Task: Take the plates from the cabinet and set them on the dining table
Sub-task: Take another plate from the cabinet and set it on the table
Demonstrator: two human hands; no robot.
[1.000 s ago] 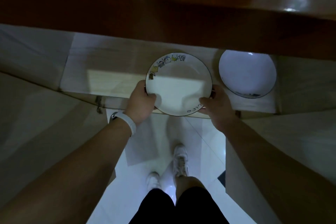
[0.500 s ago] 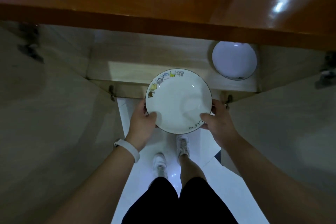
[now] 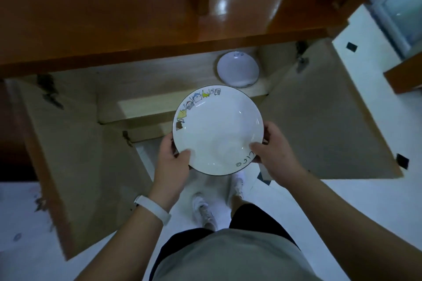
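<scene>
Head view: a white plate (image 3: 217,130) with cartoon figures on its rim is held level in front of the open cabinet (image 3: 148,89), clear of its shelf. The left hand (image 3: 172,162) grips its left edge and the right hand (image 3: 276,155) its right edge, each with the thumb on the top face and fingers curled round the rim. A second white plate (image 3: 237,69) lies inside the cabinet at the right end of the shelf, well apart from the held one.

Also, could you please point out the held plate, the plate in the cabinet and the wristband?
held plate (image 3: 217,130), head view, centre of its well.
cabinet plate (image 3: 237,69), head view, its middle.
wristband (image 3: 152,209), head view, middle of the strap.
</scene>
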